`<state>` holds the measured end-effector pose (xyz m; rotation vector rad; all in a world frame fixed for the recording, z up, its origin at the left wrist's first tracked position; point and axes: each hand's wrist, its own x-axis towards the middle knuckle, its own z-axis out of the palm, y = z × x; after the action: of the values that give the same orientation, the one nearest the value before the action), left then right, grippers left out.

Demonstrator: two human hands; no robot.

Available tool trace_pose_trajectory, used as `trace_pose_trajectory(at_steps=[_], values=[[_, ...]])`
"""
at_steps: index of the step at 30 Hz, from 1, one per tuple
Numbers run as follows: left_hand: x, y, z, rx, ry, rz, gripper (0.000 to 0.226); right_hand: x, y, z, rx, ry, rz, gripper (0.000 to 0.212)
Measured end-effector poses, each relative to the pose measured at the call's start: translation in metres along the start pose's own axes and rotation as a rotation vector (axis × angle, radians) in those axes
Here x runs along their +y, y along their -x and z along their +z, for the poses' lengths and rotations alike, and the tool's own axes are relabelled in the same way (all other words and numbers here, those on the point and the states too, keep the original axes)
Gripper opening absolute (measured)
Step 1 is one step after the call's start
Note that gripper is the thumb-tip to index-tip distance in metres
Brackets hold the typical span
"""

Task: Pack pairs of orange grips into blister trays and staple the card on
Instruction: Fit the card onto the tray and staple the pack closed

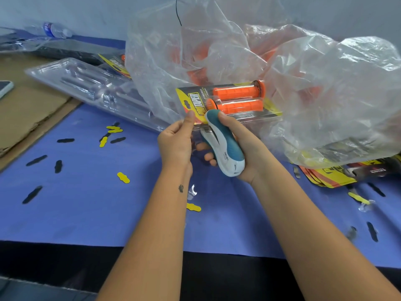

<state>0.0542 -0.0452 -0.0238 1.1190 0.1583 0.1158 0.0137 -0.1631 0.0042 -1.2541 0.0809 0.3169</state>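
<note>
Surface: blue cloth [86, 203] over a table.
Left of bag [325, 94]: clear trays [91, 88], cardboard [32, 109], bottle [54, 30].
Under bag: cards [338, 172].
Scattered: yellow and black cutouts [123, 177].

Two orange grips [237, 99] sit in one blister pack [227, 105]; one stapler [223, 142], one water bottle [54, 30], one phone [5, 88].
</note>
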Motion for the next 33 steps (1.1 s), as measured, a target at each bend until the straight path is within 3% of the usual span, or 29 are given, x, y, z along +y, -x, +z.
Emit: trace_pose_trajectory(at_steps=[5,16,33], values=[[-0.003,0.0,0.0,-0.005,-0.007,0.002,0.025,0.001,-0.005,0.0,-0.003,0.013,-0.011,0.044],[-0.007,0.0,0.001,-0.064,0.105,-0.038,0.028,0.011,-0.02,0.006,0.079,-0.039,-0.089,0.037],[-0.004,0.004,0.005,-0.056,0.1,-0.099,0.033,0.018,-0.013,0.002,0.118,0.003,-0.092,0.048]])
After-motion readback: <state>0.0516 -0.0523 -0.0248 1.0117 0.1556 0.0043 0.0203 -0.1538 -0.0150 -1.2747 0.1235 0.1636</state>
